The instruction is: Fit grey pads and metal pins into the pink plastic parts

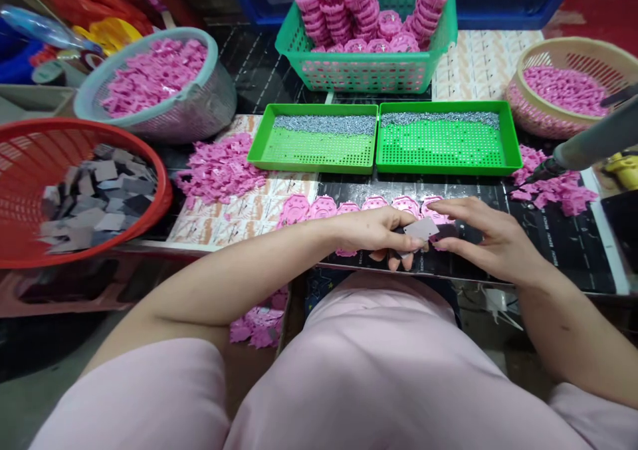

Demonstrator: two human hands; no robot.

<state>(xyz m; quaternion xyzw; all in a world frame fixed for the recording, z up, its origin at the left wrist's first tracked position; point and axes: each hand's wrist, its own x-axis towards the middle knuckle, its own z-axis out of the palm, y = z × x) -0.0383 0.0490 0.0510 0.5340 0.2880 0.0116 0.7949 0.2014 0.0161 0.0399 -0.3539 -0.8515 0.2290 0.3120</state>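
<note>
My left hand (379,229) is closed on a few thin square grey plates (419,229), held between thumb and fingers above the table's front edge. Close beside it on the right is my right hand (491,234), its thumb and fingers curved around a dark grey plate (444,232). Under and behind both hands, round pink plastic parts (323,207) lie in a row on the black table surface (558,250). My left forearm and hands partly cover several of them.
Two green trays (314,165) hold small silvery pieces. A red basket (149,217) of grey plates stands left, near a pale basket (199,114) of pink parts. A green basket (369,71) holds stacked pink rounds. At right, a screwdriver-like tool (553,166) hangs before a beige basket (543,121).
</note>
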